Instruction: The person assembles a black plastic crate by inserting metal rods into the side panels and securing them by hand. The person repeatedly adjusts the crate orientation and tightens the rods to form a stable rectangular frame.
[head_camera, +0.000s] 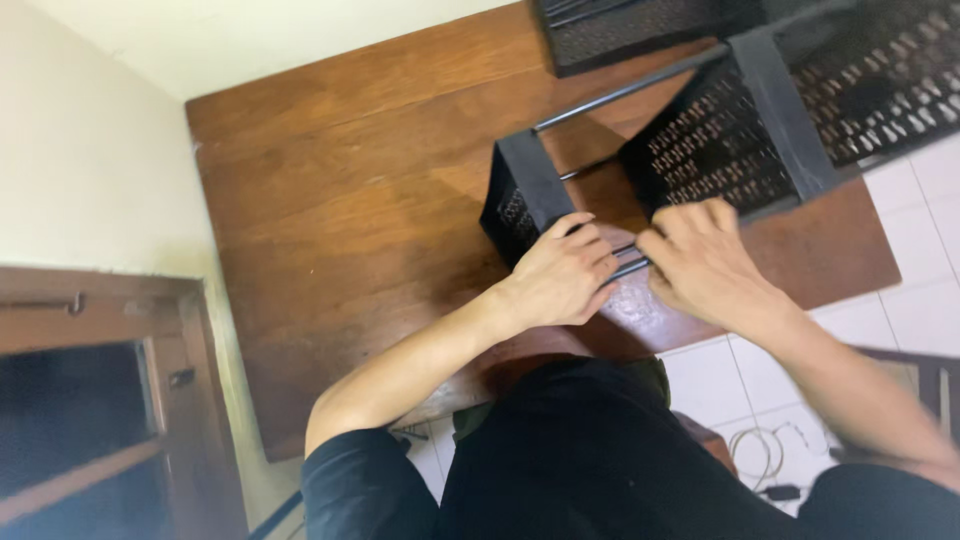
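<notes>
Setting: a person in black clothing stood over a brown wooden counter (340, 200) set against a pale wall, with white floor tiles (900, 300) beyond its right edge.

Main object: a black perforated metal rack (740, 130) lay on the right part of the counter, its mesh panels joined by thin dark rods and flat black uprights.

Near end piece: a smaller black perforated end panel (520, 195) stood just beside the left hand, linked to the rest of the rack by a long rod (630, 90).

Left hand: the left hand (562, 275) was curled, fingers closed over the thin horizontal rods (628, 262) at the rack's near edge.

Right hand: the right hand (705, 262) was bent over the same rods from the other side, fingers folded down; whether it pinched a rod or only pressed on it could not be told.

Progress, as judged: the frame appeared largely joined, since panels, uprights and rods already stood together; the rods under the hands seemed the part not yet seated.

Surroundings: a dark wooden cabinet (90, 400) stood at the lower left, and a pale coiled cable (770, 450) lay on the tiles.
</notes>
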